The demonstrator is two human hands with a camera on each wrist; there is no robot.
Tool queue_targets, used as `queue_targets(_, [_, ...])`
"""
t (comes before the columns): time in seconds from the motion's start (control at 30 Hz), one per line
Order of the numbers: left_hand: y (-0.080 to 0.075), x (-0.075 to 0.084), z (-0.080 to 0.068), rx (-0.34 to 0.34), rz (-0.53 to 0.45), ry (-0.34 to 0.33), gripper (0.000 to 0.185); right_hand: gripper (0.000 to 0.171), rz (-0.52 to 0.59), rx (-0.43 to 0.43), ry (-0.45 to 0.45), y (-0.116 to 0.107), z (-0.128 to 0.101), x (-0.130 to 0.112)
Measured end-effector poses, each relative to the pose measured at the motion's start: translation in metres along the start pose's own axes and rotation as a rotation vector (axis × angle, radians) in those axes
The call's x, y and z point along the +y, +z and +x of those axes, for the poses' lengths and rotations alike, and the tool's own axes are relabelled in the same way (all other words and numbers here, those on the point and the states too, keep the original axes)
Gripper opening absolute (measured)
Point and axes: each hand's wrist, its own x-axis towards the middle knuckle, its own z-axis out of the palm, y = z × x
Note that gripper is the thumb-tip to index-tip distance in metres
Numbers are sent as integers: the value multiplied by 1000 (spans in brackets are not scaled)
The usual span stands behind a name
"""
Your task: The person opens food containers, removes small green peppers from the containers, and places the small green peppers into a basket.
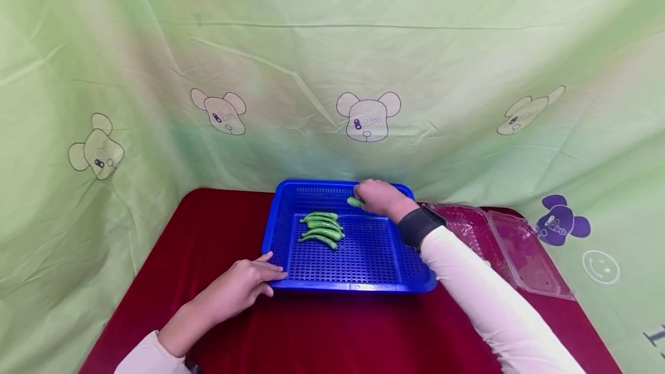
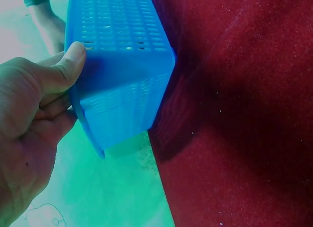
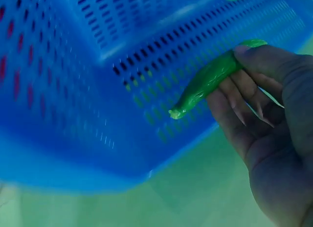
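Observation:
A blue plastic basket (image 1: 363, 287) with slotted walls stands on the red cloth. Several green chili peppers (image 1: 323, 225) lie side by side on its floor, left of the middle. My left hand (image 1: 244, 281) holds the basket's front left corner; in the left wrist view, its thumb (image 2: 74, 53) lies against the outer side of the rim. Over the far right part of the basket, my right hand (image 1: 381, 196) pinches one green chili pepper (image 3: 210, 80) between thumb and fingers. The pepper's blunt end points away from the palm, and its other end is partly covered by the thumb.
To the right, partly behind my right forearm, is a clear plastic clamshell box (image 1: 467, 229) with its lid (image 1: 530, 253) folded out. Red cloth (image 1: 218, 235) covers the table. A pale green curtain (image 1: 291, 149) with printed mouse heads hangs close behind the basket.

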Motion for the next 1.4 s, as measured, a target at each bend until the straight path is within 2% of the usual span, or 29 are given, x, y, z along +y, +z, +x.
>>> queue_targets(0.17, [2,0,1,-5,-2,0,34,14,-107,-51,10,27,10,-11])
queue_targets(0.33, [5,1,0,-4,-5,15,33,15,-146,-121,54,49,10,-18])
queue_targets(0.6, [9,0,0,11,2,26,34,15,-137,-33,43,66,7,-21])
queue_targets(0.73, [8,-1,0,8,4,29,33,15,-124,-35,54,67,10,-20])
queue_targets(0.87, [8,-1,1,10,5,30,33,17,-76,-47,48,56,10,-15])
queue_targets(1.07, [7,-2,1,4,8,23,33,16,-26,29,25,18,-4,8])
queue_targets(1.2, [6,-1,0,8,18,16,33,14,-42,70,59,-5,-27,33])
queue_targets(1.4, [1,0,-2,-2,31,5,33,23,6,30,136,-28,-79,69])
